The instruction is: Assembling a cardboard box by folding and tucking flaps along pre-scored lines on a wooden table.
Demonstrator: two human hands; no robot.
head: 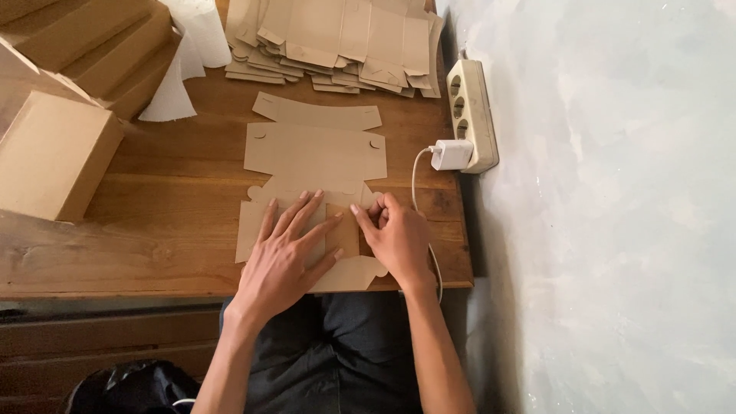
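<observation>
On the wooden surface (176,207) we find a flat box blank (314,157) lying near the front edge. Our left hand (285,257) presses it down, fingers spread flat. Our right hand (399,239) pinches a raised flap (343,228). Folded boxes (57,149) stand at left.

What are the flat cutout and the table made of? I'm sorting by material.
The flat cutout under the left hand and right hand looks like thin brown cardboard: matte, with die-cut tabs and creases. The table looks like wood with visible grain and slight sheen.
</observation>
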